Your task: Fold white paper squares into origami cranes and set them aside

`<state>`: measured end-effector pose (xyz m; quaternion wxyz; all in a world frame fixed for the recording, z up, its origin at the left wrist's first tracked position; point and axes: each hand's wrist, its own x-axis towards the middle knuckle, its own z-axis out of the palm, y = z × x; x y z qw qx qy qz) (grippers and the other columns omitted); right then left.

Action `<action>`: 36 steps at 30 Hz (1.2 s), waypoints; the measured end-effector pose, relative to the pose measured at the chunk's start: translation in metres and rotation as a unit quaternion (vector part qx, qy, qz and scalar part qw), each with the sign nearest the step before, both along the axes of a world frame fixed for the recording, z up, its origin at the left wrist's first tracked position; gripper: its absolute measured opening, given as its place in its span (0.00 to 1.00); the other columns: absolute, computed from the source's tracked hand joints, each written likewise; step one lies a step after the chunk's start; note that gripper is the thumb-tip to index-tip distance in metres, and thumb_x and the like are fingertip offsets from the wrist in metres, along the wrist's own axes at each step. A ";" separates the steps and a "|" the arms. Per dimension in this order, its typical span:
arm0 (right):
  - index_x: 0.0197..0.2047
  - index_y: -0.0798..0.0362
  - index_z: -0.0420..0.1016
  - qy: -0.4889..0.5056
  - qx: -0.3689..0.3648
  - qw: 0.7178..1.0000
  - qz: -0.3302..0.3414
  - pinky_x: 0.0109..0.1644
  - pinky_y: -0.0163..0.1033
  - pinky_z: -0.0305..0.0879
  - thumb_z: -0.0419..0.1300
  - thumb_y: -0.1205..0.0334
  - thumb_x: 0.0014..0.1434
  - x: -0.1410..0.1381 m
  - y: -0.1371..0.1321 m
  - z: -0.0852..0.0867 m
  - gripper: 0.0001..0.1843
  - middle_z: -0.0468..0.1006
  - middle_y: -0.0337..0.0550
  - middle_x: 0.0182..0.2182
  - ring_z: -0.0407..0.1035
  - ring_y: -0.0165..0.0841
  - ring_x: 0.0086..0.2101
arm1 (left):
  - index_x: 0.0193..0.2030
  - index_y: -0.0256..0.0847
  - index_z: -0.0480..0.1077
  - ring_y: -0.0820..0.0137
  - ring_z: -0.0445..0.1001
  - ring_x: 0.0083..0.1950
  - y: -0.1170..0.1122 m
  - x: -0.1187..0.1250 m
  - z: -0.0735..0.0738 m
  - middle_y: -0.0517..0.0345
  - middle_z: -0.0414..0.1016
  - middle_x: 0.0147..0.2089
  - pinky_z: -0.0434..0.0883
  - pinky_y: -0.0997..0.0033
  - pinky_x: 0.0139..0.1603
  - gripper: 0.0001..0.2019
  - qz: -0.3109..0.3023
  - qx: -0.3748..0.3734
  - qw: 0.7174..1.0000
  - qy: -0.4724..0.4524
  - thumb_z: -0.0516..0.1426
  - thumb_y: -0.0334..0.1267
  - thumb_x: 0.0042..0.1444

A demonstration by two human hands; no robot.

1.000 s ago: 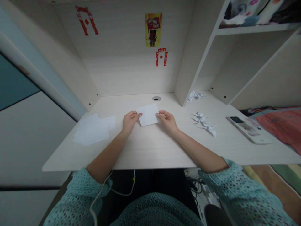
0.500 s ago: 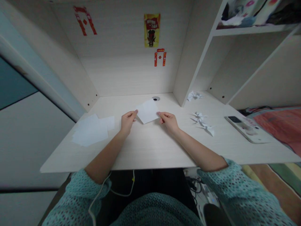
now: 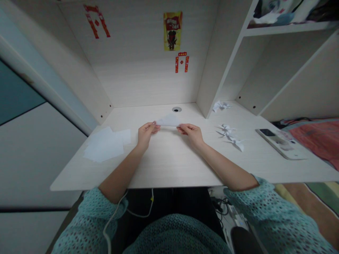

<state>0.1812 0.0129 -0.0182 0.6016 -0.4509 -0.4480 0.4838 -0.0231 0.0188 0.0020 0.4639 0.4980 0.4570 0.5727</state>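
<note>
A white sheet of paper (image 3: 168,120) is stretched between my two hands above the middle of the desk, bent over so that it shows as a low triangle with a straight near edge. My left hand (image 3: 146,133) pinches its left corner between thumb and fingers. At the right corner, my right hand (image 3: 192,134) pinches it the same way. Left of my hands lies a loose spread of white paper sheets (image 3: 104,145). Several small folded paper figures (image 3: 230,135) rest to the right of my right hand.
More folded paper pieces (image 3: 221,106) sit by the upright shelf panel (image 3: 215,67). A phone (image 3: 279,144) lies on the right of the desk (image 3: 169,169). A round cable hole (image 3: 176,109) is near the back wall. A white cord (image 3: 140,214) hangs below the front edge.
The paper went from an open, tilted square to a bent-over triangle with its near edge straight between my hands. Both hands kept their grip. The view shifted slightly.
</note>
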 end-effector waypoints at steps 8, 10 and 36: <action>0.28 0.54 0.78 -0.018 -0.015 0.999 -0.033 0.31 0.35 0.65 0.66 0.47 0.41 0.003 0.002 0.000 0.18 0.80 0.45 0.26 0.72 0.32 0.28 | 0.35 0.37 0.72 0.67 0.77 0.36 0.001 0.001 -0.005 0.48 0.78 0.37 0.71 0.67 0.40 0.20 0.004 -0.002 1.000 0.001 0.61 0.53 0.43; 0.27 0.54 0.78 -0.026 -0.016 0.999 -0.044 0.30 0.35 0.64 0.66 0.47 0.41 0.002 0.003 -0.002 0.18 0.79 0.45 0.26 0.72 0.32 0.28 | 0.34 0.37 0.72 0.67 0.77 0.36 0.003 0.001 -0.008 0.48 0.78 0.36 0.71 0.66 0.41 0.19 0.001 -0.003 1.000 -0.001 0.62 0.51 0.43; 0.25 0.53 0.73 -0.049 0.086 0.995 0.005 0.31 0.36 0.61 0.67 0.51 0.42 -0.006 -0.012 0.006 0.14 0.77 0.41 0.25 0.68 0.30 0.25 | 0.55 0.45 0.59 0.67 0.76 0.39 -0.010 0.011 0.003 0.53 0.77 0.39 0.70 0.67 0.42 0.32 -0.089 -0.017 0.996 -0.016 0.63 0.45 0.43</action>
